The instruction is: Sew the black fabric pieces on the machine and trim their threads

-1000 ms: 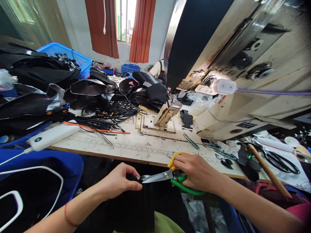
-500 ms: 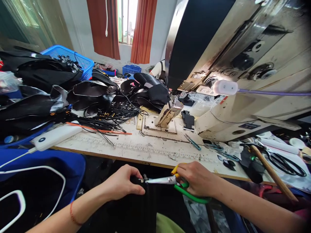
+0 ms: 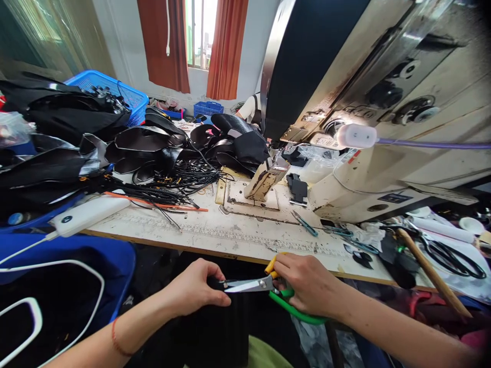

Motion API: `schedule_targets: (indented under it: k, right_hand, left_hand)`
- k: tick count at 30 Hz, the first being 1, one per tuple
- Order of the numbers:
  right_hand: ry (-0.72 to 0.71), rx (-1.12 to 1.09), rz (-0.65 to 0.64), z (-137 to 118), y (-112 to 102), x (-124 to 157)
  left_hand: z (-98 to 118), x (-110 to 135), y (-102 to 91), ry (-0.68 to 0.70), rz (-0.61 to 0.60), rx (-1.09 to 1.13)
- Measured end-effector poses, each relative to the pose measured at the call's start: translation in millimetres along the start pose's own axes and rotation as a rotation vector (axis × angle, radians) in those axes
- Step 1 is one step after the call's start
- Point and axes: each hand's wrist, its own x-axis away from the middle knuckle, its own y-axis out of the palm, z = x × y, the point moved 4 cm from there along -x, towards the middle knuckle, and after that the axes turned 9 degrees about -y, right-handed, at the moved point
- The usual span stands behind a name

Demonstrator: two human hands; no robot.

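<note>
Below the front edge of the work table (image 3: 215, 232), my right hand (image 3: 307, 283) is closed round scissors (image 3: 249, 284) with one yellow and one green handle. Their blades point left and look closed. My left hand (image 3: 194, 289) pinches a piece of black material (image 3: 220, 317) right at the blade tips. The black piece hangs down over my lap, and its held edge is mostly hidden by my fingers.
A large sewing machine (image 3: 364, 117) fills the right of the table. Black leather pieces and cords (image 3: 153, 153) pile up at the left, with a white power bank (image 3: 90, 214) near the edge. Black shears (image 3: 452, 255), a wooden-handled tool (image 3: 429, 271), and blue baskets (image 3: 111, 94) are nearby.
The scissor blades, slightly apart a second ago, have come together at the black piece. Both hands have stayed close below the table edge, drifting slightly lower in view.
</note>
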Motion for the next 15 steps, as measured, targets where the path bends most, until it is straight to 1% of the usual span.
schedule_targets:
  k: [2, 4, 6, 11, 15]
  right_hand:
    - [-0.029, 0.071, 0.083, 1, 3, 1]
    - [-0.052, 0.116, 0.118, 2, 4, 1]
    - [-0.073, 0.097, 0.086, 3, 3, 0]
    - [-0.093, -0.016, -0.049, 6, 2, -3]
    - [-0.071, -0.017, -0.063, 3, 13, 1]
  left_hand:
    - [0, -1, 0.3, -0.001, -0.018, 0.025]
    - [0, -1, 0.9, 0.0, -0.03, 0.043]
    - [-1, -1, 2.2, 0.004, -0.04, 0.05]
    - [-2, -2, 5.0, -0.002, -0.034, 0.042]
    - [-3, -3, 4.5, 0.008, -0.019, 0.018]
